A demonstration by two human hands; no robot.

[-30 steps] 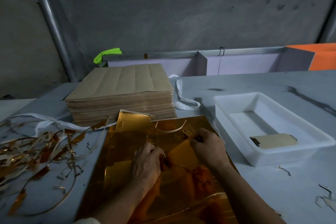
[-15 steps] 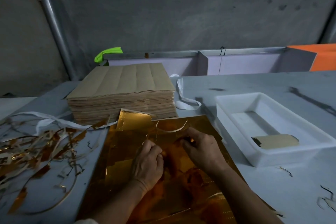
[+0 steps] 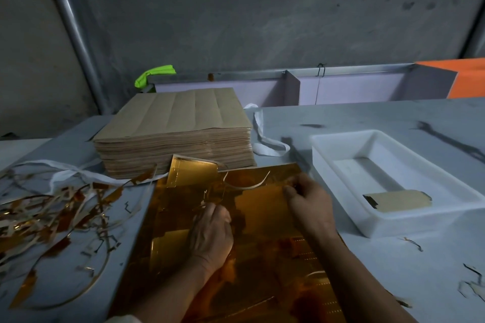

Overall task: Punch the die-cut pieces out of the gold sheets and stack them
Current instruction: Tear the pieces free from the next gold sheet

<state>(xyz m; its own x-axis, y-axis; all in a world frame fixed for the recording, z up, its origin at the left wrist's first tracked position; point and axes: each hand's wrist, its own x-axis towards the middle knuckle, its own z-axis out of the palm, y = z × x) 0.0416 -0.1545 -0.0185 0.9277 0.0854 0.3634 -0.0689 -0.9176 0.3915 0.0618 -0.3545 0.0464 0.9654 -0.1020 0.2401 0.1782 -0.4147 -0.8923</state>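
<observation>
Gold sheet (image 3: 265, 207) lies on the counter (image 3: 367, 270) beneath both grips. Right grip (image 3: 307, 199) pinches its far edge. Left grip (image 3: 210, 236), just beside, is curled on it, hold unclear. Punching seems underway; next, likely tear a piece free without creasing.

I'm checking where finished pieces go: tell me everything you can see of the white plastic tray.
The white rectangular plastic tray sits on the grey table, right of the gold die-cut sheet, with the right hand close by its left wall. It is shallow, open-topped, with a thick rim and sloping walls. One tan punched-out piece with a dark notched end lies inside, near the front.
</observation>
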